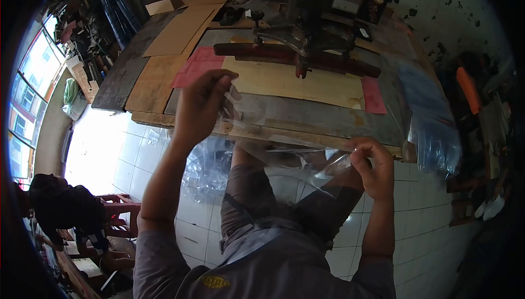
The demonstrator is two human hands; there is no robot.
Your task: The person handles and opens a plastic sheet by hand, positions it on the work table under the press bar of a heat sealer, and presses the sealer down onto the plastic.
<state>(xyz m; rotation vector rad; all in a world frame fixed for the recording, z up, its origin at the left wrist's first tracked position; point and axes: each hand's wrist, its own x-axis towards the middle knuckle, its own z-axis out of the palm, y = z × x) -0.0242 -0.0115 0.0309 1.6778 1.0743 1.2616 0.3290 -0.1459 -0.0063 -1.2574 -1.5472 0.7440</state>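
A clear plastic sheet or bag (295, 159) is stretched between my hands above my lap, at the table's front edge. My left hand (203, 102) pinches its upper left part between thumb and fingertips. Lower on the right, my right hand (374, 165) grips the other end between thumb and forefinger. Past the hands, a dark press with a long red-brown bar (328, 63) stands over the work surface. Under that bar lies a pale yellow sheet (279, 83), with pink pieces (201, 65) showing at both its ends.
Stacked clear plastic bags (435, 140) hang over the table's right edge. Brown cardboard (178, 31) lies on the left side. More crumpled clear plastic (205, 168) is below the table edge by my left arm. Another person (68, 206) sits at the lower left beside a red stool.
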